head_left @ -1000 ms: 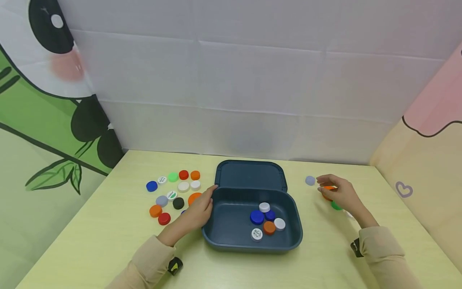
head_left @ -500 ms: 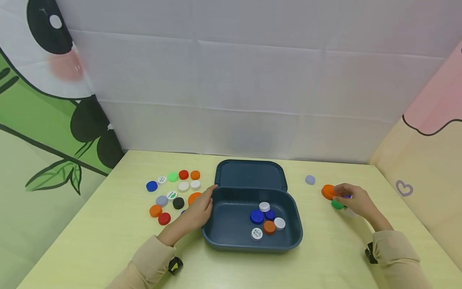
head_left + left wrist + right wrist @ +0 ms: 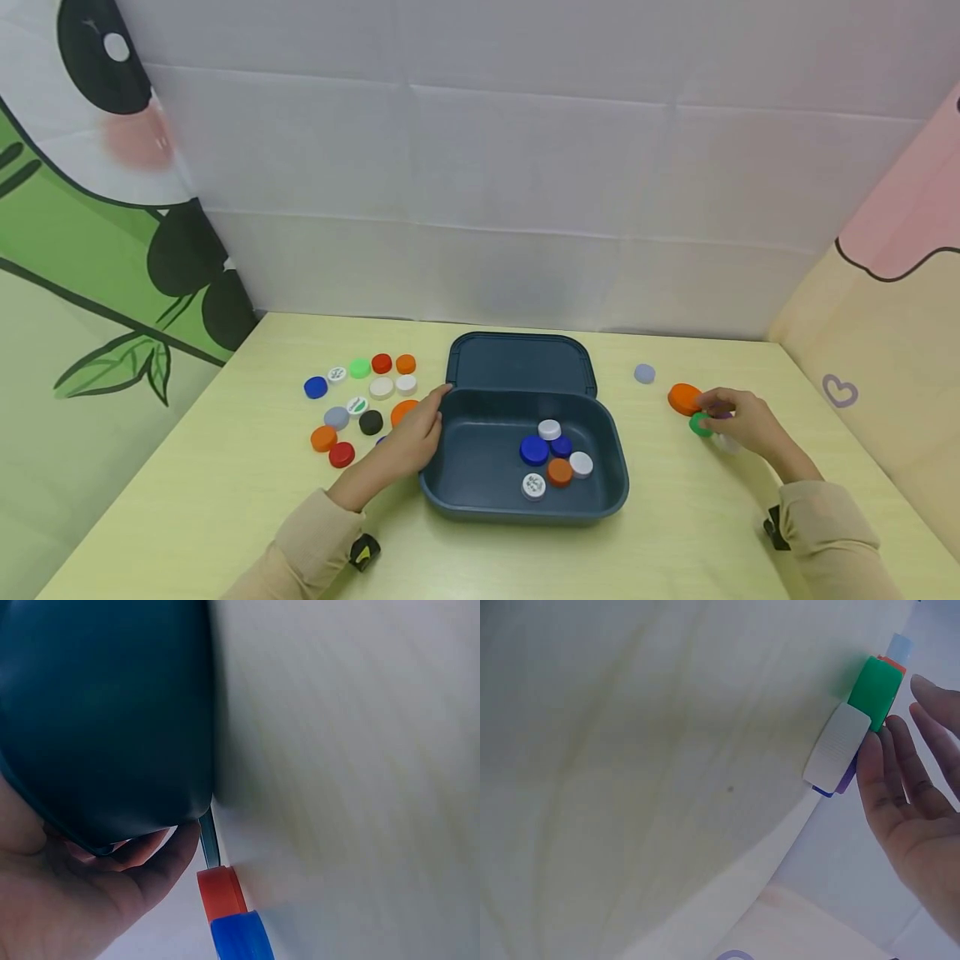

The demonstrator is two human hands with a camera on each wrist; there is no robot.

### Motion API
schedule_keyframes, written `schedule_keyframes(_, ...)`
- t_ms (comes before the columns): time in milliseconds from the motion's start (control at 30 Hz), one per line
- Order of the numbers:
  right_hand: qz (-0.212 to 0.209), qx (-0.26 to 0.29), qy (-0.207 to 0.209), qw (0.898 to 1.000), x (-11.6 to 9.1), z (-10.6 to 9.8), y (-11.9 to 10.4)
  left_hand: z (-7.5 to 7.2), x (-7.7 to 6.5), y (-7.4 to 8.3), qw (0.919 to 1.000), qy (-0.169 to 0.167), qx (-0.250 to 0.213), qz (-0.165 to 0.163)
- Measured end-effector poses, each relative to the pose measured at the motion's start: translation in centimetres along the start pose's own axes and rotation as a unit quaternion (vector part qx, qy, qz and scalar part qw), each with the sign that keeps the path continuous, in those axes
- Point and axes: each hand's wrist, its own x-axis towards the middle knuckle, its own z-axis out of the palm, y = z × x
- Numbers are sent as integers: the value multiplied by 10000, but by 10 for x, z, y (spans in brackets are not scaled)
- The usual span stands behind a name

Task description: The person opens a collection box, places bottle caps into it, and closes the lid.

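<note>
In the head view a dark blue box (image 3: 476,471) stands mid-table, several bottle caps lying inside. My left hand (image 3: 408,440) grips its left wall near the back corner; the left wrist view shows fingers bent beneath the box's rim. At the right, my right hand (image 3: 748,423) hovers low over a cluster of caps, thumb and fingers apart. Its fingertips are close to a green cap (image 3: 698,424) and partly cover a purple cap (image 3: 722,414). An orange cap (image 3: 683,398) lies just left of them. A white cap (image 3: 838,748) shows beside the fingers in the right wrist view.
Behind the box lies its dark blue lid (image 3: 521,364). Many loose caps, such as a black cap (image 3: 371,422) and a red cap (image 3: 341,454), are spread left of the box. A pale blue cap (image 3: 644,373) lies apart at back right. Fabric walls enclose the table.
My right hand has moved right and towards me, from over the orange cap to the green and purple caps, uncovering the orange cap. The left hand and box have stayed put.
</note>
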Motion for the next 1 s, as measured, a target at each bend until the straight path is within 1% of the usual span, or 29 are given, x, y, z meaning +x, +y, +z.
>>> schedule_keyframes(133, -7, -42, -100, 9999, -1, 0, -1, 0, 0, 0, 10000, 4, 10, -16)
schedule_keyframes(300, -133, -17, -175, 9998, -1, 1, -1, -1, -1, 1, 10000, 13, 30, 9)
schedule_keyframes(667, -417, -113, -161, 9989, 1, 4, 5, 1, 0, 1, 9999, 47, 117, 47)
schedule_keyframes(1000, -433, -208, -101, 9988, 1, 3, 2, 1, 0, 0, 9999, 53, 136, 29)
